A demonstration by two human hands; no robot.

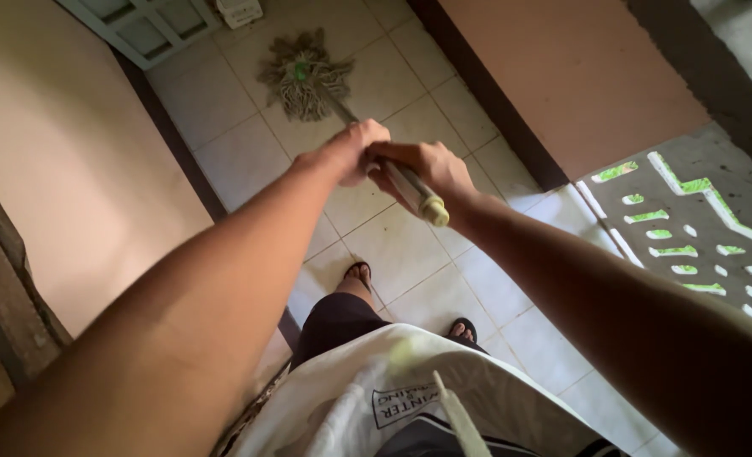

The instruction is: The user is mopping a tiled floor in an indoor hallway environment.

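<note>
Nearest us, a dark rectangular label (404, 401) sits on our white shirt (351, 381). Our left hand (348, 152) and right hand (423, 169) wrap their fingers around the mop handle (410, 184). Farther off, the mop head (304, 76) rests on the pale tiled floor (393, 245), between peach walls (71, 169), near a white door (139, 25).

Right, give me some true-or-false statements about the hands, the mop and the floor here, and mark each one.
1. Both hands, the left hand and the right hand, grip the pale mop handle. True.
2. The stringy beige mop head is lifted clear of the floor. False: it rests on the pale tiled floor.
3. The mop head has a green fitting where the handle joins it. True.
4. The person wears closed boots. False: a dark open sandal shows on the foot.
</note>
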